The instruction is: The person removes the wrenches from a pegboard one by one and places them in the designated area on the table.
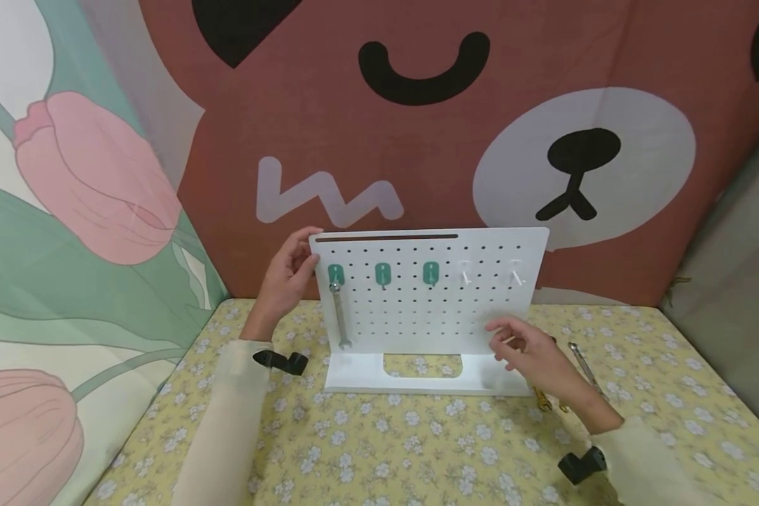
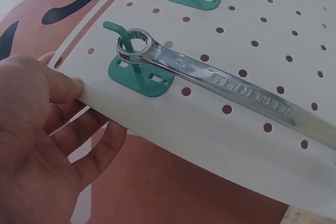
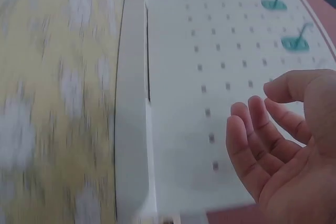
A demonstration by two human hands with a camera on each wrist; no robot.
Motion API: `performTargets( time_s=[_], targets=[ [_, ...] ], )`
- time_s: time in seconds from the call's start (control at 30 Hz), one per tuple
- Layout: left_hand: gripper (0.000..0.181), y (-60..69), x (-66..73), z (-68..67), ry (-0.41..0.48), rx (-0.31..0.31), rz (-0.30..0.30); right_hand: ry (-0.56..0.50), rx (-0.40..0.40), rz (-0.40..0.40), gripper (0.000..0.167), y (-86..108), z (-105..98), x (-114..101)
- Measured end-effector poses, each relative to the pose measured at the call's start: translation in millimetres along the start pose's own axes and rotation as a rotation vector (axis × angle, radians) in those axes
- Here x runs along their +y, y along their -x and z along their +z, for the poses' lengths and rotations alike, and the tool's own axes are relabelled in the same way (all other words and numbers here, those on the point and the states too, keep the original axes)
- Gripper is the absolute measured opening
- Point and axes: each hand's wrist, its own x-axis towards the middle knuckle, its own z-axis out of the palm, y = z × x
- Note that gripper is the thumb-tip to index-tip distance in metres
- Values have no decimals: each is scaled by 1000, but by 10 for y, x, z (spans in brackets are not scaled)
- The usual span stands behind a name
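Observation:
A white pegboard stands on the table with green hooks and clear hooks along its upper part. My left hand grips its upper left edge, thumb in front and fingers behind. On the leftmost green hook hangs a silver combination wrench by its ring end; its open end points down. My right hand hovers before the board's lower right, fingers loosely curled, nothing between them. Two other green hooks and clear hooks hold nothing.
Right of the board, partly behind my right forearm, lie a silver wrench and gold-coloured tools. The board's base has a cut-out. A flowered yellow cloth covers the table. A bear-print curtain hangs behind.

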Motion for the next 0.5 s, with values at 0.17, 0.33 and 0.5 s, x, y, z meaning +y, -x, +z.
performTargets(
  time_s=[0.17, 0.33, 0.5],
  targets=[
    [42, 4, -35, -2, -14, 18, 8, -50, -23, -9, 30, -116, 224, -126],
    [41, -18, -19, 19, -18, 7, 13, -83, -21, -22, 31, -226, 384, -213],
    [41, -12, -2, 6, -2, -3, -24, -110, -32, -15, 27, -351, 556, -292]
  ],
)
